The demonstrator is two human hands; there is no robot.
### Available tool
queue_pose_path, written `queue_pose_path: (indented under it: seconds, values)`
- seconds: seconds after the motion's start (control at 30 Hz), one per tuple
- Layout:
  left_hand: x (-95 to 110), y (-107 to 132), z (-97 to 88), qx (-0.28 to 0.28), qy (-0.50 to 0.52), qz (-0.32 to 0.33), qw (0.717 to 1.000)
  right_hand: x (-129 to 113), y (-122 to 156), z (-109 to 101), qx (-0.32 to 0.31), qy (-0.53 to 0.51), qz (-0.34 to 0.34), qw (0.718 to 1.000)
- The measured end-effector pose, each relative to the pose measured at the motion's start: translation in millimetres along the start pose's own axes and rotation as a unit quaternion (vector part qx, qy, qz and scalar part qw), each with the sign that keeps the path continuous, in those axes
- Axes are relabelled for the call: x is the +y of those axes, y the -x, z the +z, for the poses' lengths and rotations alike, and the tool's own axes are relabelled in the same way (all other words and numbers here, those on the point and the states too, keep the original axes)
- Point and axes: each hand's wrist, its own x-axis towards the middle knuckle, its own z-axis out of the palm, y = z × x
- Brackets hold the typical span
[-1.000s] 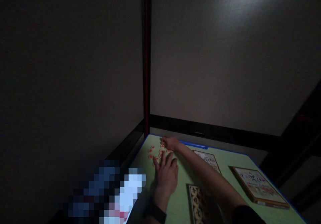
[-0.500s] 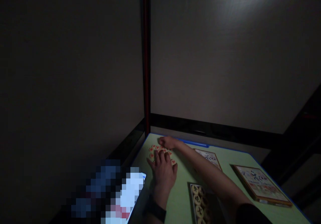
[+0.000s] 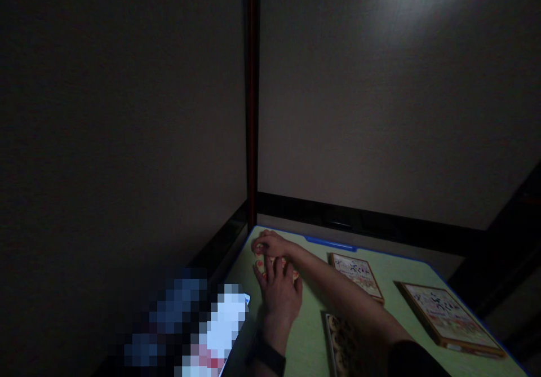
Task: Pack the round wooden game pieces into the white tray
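Note:
Round pale Chinese chess pieces with red characters lie in a cluster near the far left corner of the table. My left hand, a dark band on its wrist, rests over the near side of the cluster with its fingers spread, covering several pieces. Reaching across from the right, my right hand is at the far left side of the same cluster. Its fingers are curled down around a piece at the edge, mostly hidden by the hand.
A box of dark-marked Chinese chess pieces stands at the near edge, partly under my right forearm. Two flat illustrated boxes, a smaller one and a larger one, lie rightward on the green table. A lit, pixelated screen is at left. Walls enclose the far corner.
My right hand has moved left along the far side of the red pieces, fingers now curled at their left edge. My left hand stays spread over them. The view has shifted slightly.

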Motion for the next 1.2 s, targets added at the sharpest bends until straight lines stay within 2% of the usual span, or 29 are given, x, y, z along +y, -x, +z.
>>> queue_pose_path:
  seconds: [0.23,0.43,0.7,0.9,1.03,1.2]
  values:
    - [-0.2,0.8,-1.9,-0.013,0.007,-0.001,1.000,-3.1,-5.4,3.2,-0.053,-0.052,-0.008,0.997]
    - [0.8,1.9,-3.0,-0.010,-0.015,-0.001,1.000,-0.9,0.7,-2.1,-0.094,-0.106,0.012,0.990]
    - [0.7,0.8,-7.3,-0.018,-0.021,-0.001,1.000,1.6,19.1,-16.7,-0.046,-0.121,0.074,0.989]
    - [-1.7,0.1,-8.2,-0.008,-0.030,-0.009,0.999,7.0,38.5,-28.7,0.022,-0.047,0.154,0.987]
    - [-4.2,-1.1,-1.0,0.013,-0.047,-0.019,0.999,11.2,51.8,-30.3,0.012,-0.010,0.195,0.981]
    - [-5.6,-1.8,6.8,0.012,-0.074,-0.016,0.997,7.8,64.2,-29.0,-0.007,-0.017,0.198,0.980]
